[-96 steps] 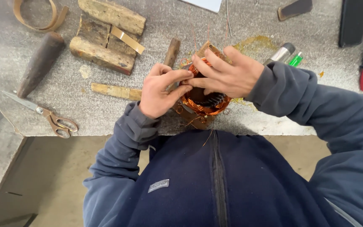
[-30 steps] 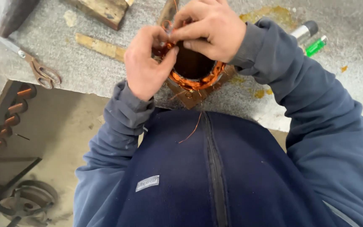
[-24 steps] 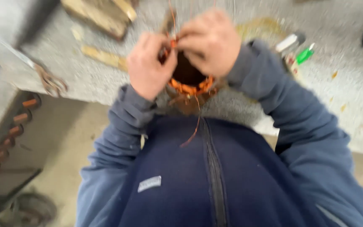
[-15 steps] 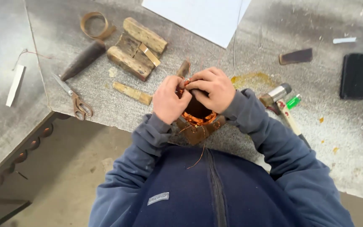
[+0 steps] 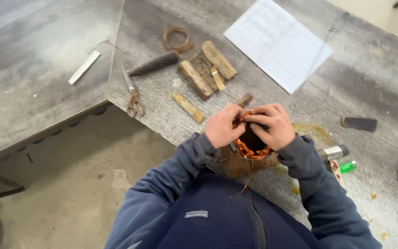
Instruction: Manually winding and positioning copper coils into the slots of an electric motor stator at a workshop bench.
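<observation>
Left hand (image 5: 221, 128) and right hand (image 5: 272, 125) pinch copper windings atop the stator (image 5: 249, 152) between them, at the desk (image 5: 162, 99) edge.

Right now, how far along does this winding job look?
Copper coils already sit around the rim of the round motor core at the bench edge. Both hands, left hand and right hand, pinch the windings at the top. Loose wire ends hang below, untrimmed; scissors and wooden sticks lie untouched.
</observation>
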